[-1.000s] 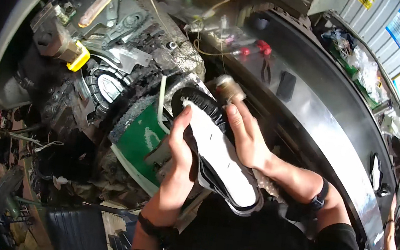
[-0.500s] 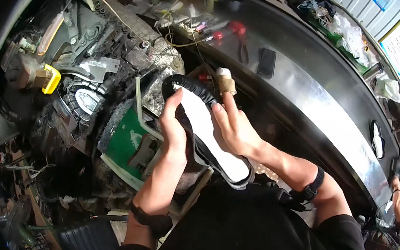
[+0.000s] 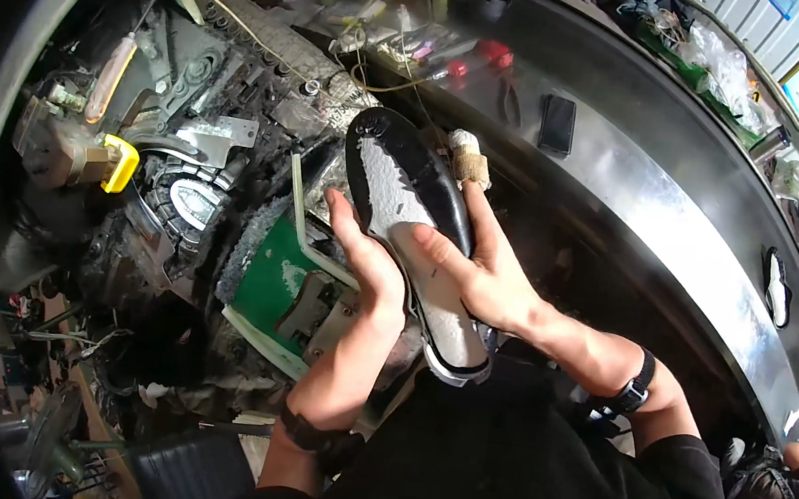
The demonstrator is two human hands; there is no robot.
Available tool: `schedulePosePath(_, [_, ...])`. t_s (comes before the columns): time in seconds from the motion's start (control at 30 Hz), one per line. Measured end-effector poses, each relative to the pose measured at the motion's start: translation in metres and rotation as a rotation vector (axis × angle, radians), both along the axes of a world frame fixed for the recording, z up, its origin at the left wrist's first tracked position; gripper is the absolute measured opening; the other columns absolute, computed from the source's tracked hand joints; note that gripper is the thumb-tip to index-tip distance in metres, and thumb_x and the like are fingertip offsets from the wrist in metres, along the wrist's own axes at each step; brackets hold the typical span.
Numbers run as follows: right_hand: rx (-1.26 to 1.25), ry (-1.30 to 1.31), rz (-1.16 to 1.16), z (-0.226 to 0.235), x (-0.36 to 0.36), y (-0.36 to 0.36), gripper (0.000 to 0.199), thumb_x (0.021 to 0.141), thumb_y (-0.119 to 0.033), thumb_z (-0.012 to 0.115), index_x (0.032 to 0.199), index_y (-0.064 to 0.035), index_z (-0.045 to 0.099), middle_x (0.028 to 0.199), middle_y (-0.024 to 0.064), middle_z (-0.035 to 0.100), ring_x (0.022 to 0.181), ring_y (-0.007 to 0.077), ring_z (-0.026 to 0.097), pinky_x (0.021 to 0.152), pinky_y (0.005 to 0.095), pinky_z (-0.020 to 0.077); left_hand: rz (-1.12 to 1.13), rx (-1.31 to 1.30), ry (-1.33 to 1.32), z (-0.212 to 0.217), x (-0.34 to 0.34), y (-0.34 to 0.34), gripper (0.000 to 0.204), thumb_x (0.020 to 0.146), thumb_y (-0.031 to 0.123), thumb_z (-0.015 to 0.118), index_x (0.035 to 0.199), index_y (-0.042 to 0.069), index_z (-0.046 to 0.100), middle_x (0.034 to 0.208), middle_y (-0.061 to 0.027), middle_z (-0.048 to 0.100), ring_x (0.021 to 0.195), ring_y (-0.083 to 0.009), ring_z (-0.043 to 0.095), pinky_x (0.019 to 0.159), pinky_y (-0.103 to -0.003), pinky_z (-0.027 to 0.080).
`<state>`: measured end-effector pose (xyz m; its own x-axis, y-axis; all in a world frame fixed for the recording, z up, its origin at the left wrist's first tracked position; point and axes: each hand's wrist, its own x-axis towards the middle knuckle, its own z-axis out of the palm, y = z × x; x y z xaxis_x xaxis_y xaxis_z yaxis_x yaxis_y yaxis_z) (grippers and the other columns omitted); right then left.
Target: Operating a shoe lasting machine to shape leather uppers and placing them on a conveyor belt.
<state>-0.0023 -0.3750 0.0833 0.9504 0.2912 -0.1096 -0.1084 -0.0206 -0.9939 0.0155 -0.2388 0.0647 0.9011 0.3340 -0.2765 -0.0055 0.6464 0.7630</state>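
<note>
Holding a black shoe [image 3: 406,200] in front of the torso, underside up, toe pointing away, heel close to the dark shirt [image 3: 502,465]. Showing a long white insole [image 3: 384,175] down the middle, with glossy black upper [image 3: 431,165] around the toe. Grasping the shoe from the right with the right hand [image 3: 501,283]: thumb laid over the white part, one finger stretched out along the toe side, with tan wrapping [image 3: 472,166] and a white end at its tip; can't tell on the other fingers, hidden underneath. Cradling the left edge with the left hand [image 3: 371,276]: thumb straight and just off the edge; can't tell whether clenched, fingers out of sight beneath. Wearing a black strap on each forearm. Beyond the left hand: greasy dark machine with a yellow part [image 3: 119,165], a pale sole-shaped piece [image 3: 193,204] in a ridged dark surround, a tan-handled tool [image 3: 110,80], a green panel [image 3: 260,277] just beside the wrist. Beyond the right hand: curved metal bench [image 3: 640,221] carrying a dark phone-like slab [image 3: 556,124], red-handled tool [image 3: 493,55] and, well apart, another black-and-white shoe [image 3: 776,287]. At far right, near the bench end: a co-worker's sleeve [image 3: 786,497].
</note>
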Motion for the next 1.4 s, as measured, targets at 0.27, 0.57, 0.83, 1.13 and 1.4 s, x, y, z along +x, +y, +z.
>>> schedulePosePath(0.27, [-0.546, -0.781, -0.214, -0.005, 0.009, 0.028, 0.064, 0.09, -0.04, 0.072, 0.13, 0.0053, 0.048, 0.111, 0.0257, 0.062, 0.102, 0.0368, 0.062, 0.089, 0.0452, 0.0486, -0.043, -0.086, 0.007, 0.003, -0.006, -0.004, 0.092, 0.095, 0.077, 0.031, 0.152, 0.005, 0.036, 0.152, -0.0147, 0.041, 0.134, -0.0294, 0.043, 0.112, -0.043, 0.033])
schedulePosePath(0.57, [0.107, -0.098, -0.146, -0.007, 0.033, 0.033, 0.073, 0.095, -0.04, 0.067, 0.144, 0.0055, 0.036, 0.127, 0.0254, 0.059, 0.118, 0.0284, 0.058, 0.101, 0.0387, 0.0453, -0.16, 0.558, -0.095, -0.003, -0.009, 0.004, 0.087, 0.102, 0.067, 0.023, 0.148, -0.006, 0.034, 0.147, -0.0239, 0.043, 0.136, -0.0341, 0.042, 0.113, -0.043, 0.032])
schedulePosePath(0.83, [0.4, 0.166, -0.069, -0.027, 0.042, 0.021, 0.109, 0.093, -0.05, 0.068, 0.159, 0.0, -0.002, 0.159, 0.0203, 0.028, 0.145, 0.0255, 0.031, 0.119, 0.0333, 0.023, -0.412, 0.072, -0.326, 0.007, -0.018, 0.026, 0.079, 0.104, 0.063, 0.019, 0.156, 0.003, 0.025, 0.157, -0.0139, 0.036, 0.144, -0.0256, 0.035, 0.119, -0.04, 0.026])
schedulePosePath(1.13, [0.55, 0.091, 0.025, -0.018, 0.032, 0.022, 0.091, 0.096, -0.036, 0.068, 0.16, -0.0055, 0.012, 0.151, 0.0141, 0.041, 0.139, 0.0225, 0.038, 0.117, 0.0349, 0.0276, -0.231, 0.763, -0.246, 0.008, -0.025, 0.018, 0.063, 0.109, 0.035, 0.041, 0.154, -0.001, 0.018, 0.143, -0.02, 0.046, 0.128, -0.0303, 0.05, 0.106, -0.04, 0.043])
schedulePosePath(1.4, [0.431, 0.022, 0.043, -0.026, 0.024, 0.015, 0.091, 0.095, -0.033, 0.066, 0.16, -0.0027, 0.009, 0.159, 0.013, 0.03, 0.147, 0.0229, 0.027, 0.121, 0.037, 0.0172, -0.414, 0.421, -0.355, 0.007, -0.018, 0.033, 0.059, 0.11, 0.037, 0.037, 0.156, 0.004, 0.021, 0.15, -0.0151, 0.039, 0.135, -0.0246, 0.045, 0.112, -0.039, 0.036])
